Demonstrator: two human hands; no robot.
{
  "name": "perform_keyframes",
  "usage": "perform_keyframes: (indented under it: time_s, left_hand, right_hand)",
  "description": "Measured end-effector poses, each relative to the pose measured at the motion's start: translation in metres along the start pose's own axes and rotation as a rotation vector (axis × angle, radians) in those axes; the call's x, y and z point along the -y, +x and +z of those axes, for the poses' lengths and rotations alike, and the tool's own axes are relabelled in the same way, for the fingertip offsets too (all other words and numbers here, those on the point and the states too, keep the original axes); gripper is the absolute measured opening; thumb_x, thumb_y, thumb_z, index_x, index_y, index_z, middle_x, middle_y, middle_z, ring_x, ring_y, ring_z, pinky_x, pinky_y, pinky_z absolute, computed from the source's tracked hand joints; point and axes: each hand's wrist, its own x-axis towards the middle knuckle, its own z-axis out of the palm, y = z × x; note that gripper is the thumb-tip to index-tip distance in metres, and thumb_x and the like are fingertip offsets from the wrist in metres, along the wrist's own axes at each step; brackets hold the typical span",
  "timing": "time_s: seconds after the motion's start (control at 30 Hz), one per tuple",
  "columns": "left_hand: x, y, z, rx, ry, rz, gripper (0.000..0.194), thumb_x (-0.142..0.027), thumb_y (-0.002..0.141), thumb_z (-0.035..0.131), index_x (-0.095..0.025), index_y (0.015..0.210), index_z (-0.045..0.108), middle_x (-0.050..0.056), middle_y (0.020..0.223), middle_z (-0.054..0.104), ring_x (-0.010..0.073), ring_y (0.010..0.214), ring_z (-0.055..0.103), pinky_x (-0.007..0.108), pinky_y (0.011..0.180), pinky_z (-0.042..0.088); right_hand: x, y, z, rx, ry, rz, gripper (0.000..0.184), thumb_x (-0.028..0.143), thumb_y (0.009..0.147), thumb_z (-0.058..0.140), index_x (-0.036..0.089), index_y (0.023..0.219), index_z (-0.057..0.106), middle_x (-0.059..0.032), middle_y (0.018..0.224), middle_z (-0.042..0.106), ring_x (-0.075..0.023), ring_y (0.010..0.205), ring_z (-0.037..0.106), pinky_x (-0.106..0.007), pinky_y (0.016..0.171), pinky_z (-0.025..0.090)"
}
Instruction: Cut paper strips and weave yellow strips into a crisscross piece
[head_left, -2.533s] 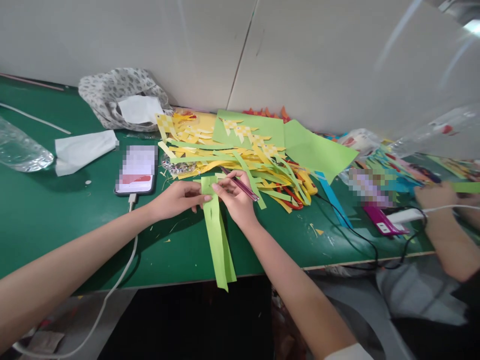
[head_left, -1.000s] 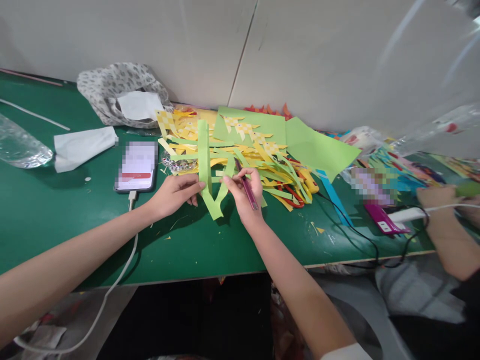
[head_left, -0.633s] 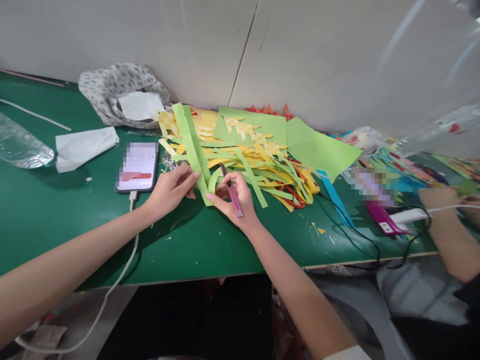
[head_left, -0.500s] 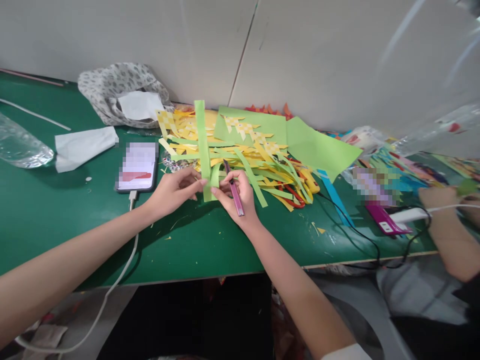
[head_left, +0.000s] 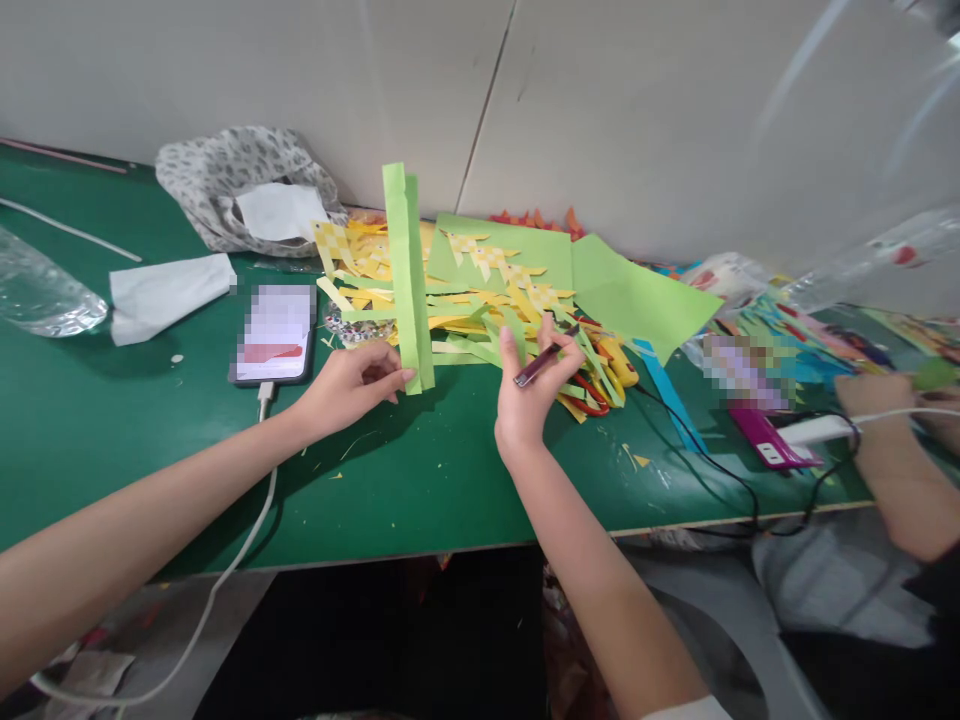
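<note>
My left hand (head_left: 360, 385) pinches the lower end of a folded light-green paper strip (head_left: 406, 285), which stands up steeply from the fingertips. A purple utility knife (head_left: 541, 364) lies across my right hand (head_left: 534, 395), tucked between the fingers, while the thumb is stretched out. That hand is over the right part of a heap of green and yellow paper strips (head_left: 461, 320), and its fingertips partly cover them. Whether it also touches a strip is unclear. Yellow-checked woven paper pieces (head_left: 480, 250) rest on a green paper sheet (head_left: 555, 260) behind the heap.
A charging phone (head_left: 274, 335) lies left of my left hand on the green table (head_left: 420, 480). Behind it sits a patterned cloth bag (head_left: 225, 180). Scissors with yellow handles (head_left: 616, 370) and a blue strip (head_left: 667, 395) lie right. Another person's arm (head_left: 896, 470) is at far right.
My right hand has left the green strip and moved right over the heap, still with the knife. In my left hand the strip now stands folded, its loose part upright.
</note>
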Motion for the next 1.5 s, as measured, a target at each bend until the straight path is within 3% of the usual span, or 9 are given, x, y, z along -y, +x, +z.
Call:
perform_keyframes:
  time_s: [0.17, 0.27, 0.37, 0.47, 0.6, 0.7, 1.0, 1.3, 1.5]
  left_hand:
    - [-0.004, -0.002, 0.001, 0.121, 0.079, 0.036, 0.024, -0.039, 0.082, 0.060, -0.018, 0.073, 0.055, -0.002, 0.063, 0.063, 0.0127, 0.056, 0.063, 0.023, 0.054, 0.047]
    - [-0.007, -0.003, 0.001, 0.241, 0.148, 0.096, 0.024, -0.039, 0.084, 0.057, -0.018, 0.073, 0.057, -0.002, 0.061, 0.062, 0.0112, 0.055, 0.058, 0.022, 0.051, 0.041]
    - [-0.010, -0.004, 0.001, 0.300, 0.195, 0.132, 0.026, -0.042, 0.084, 0.056, -0.019, 0.073, 0.059, -0.003, 0.061, 0.061, 0.0100, 0.054, 0.052, 0.021, 0.051, 0.037]
    - [-0.011, -0.005, 0.000, 0.234, 0.245, 0.113, 0.028, -0.047, 0.081, 0.060, -0.019, 0.079, 0.059, -0.003, 0.066, 0.062, 0.0103, 0.055, 0.051, 0.022, 0.052, 0.036]
    - [-0.011, -0.003, -0.005, -0.003, 0.263, 0.045, 0.037, -0.055, 0.078, 0.060, -0.020, 0.091, 0.060, -0.001, 0.074, 0.064, 0.0126, 0.058, 0.050, 0.024, 0.053, 0.035]
    - [-0.008, -0.001, -0.008, -0.103, 0.298, -0.020, 0.037, -0.056, 0.076, 0.061, -0.020, 0.086, 0.061, 0.000, 0.073, 0.064, 0.0133, 0.058, 0.048, 0.025, 0.054, 0.035]
    - [-0.002, 0.008, -0.014, -0.192, 0.220, -0.035, 0.030, -0.046, 0.084, 0.053, -0.019, 0.071, 0.059, 0.000, 0.070, 0.064, 0.0140, 0.062, 0.051, 0.025, 0.057, 0.036]
    - [0.003, 0.010, -0.015, -0.192, 0.213, -0.049, 0.032, -0.047, 0.087, 0.048, -0.020, 0.075, 0.057, -0.001, 0.070, 0.063, 0.0131, 0.058, 0.048, 0.026, 0.056, 0.034]
    - [0.006, 0.014, -0.018, -0.218, 0.103, -0.109, 0.028, -0.047, 0.085, 0.052, -0.020, 0.089, 0.059, 0.001, 0.073, 0.065, 0.0124, 0.055, 0.047, 0.025, 0.053, 0.033]
  right_hand:
    - [0.013, -0.005, 0.002, 0.134, -0.003, -0.110, 0.032, 0.036, 0.084, 0.060, 0.027, 0.098, 0.033, -0.0113, 0.119, 0.055, -0.0214, 0.124, 0.049, -0.050, 0.108, 0.032]
    - [0.017, -0.010, 0.003, 0.328, 0.045, 0.000, 0.032, 0.033, 0.079, 0.066, 0.026, 0.092, 0.038, -0.0040, 0.097, 0.062, -0.0196, 0.101, 0.062, -0.042, 0.094, 0.045]
    - [0.016, -0.012, 0.003, 0.486, 0.066, 0.108, 0.033, 0.029, 0.073, 0.070, 0.025, 0.085, 0.039, 0.0032, 0.076, 0.057, -0.0157, 0.077, 0.062, -0.035, 0.079, 0.049]
    - [0.017, -0.013, 0.001, 0.551, 0.072, 0.119, 0.033, 0.022, 0.070, 0.070, 0.024, 0.084, 0.040, 0.0059, 0.071, 0.051, -0.0122, 0.066, 0.056, -0.031, 0.072, 0.047]
    - [0.024, -0.015, -0.002, 0.674, 0.096, 0.083, 0.031, 0.016, 0.069, 0.065, 0.024, 0.084, 0.040, 0.0060, 0.071, 0.048, -0.0107, 0.060, 0.051, -0.028, 0.065, 0.044]
    - [0.027, -0.017, -0.003, 0.760, 0.123, 0.050, 0.030, 0.013, 0.069, 0.062, 0.024, 0.085, 0.040, 0.0057, 0.073, 0.047, -0.0100, 0.059, 0.050, -0.027, 0.062, 0.043]
    - [0.025, -0.018, -0.003, 0.872, 0.144, 0.027, 0.029, 0.009, 0.068, 0.060, 0.024, 0.085, 0.041, 0.0059, 0.073, 0.047, -0.0089, 0.058, 0.049, -0.024, 0.058, 0.040]
    - [0.025, -0.018, -0.004, 0.899, 0.141, 0.031, 0.030, 0.008, 0.066, 0.059, 0.023, 0.084, 0.042, 0.0064, 0.071, 0.047, -0.0081, 0.055, 0.046, -0.023, 0.056, 0.038]
    - [0.026, -0.017, -0.006, 0.986, 0.145, 0.063, 0.028, 0.011, 0.067, 0.058, 0.024, 0.084, 0.041, 0.0055, 0.072, 0.047, -0.0099, 0.056, 0.046, -0.026, 0.057, 0.039]
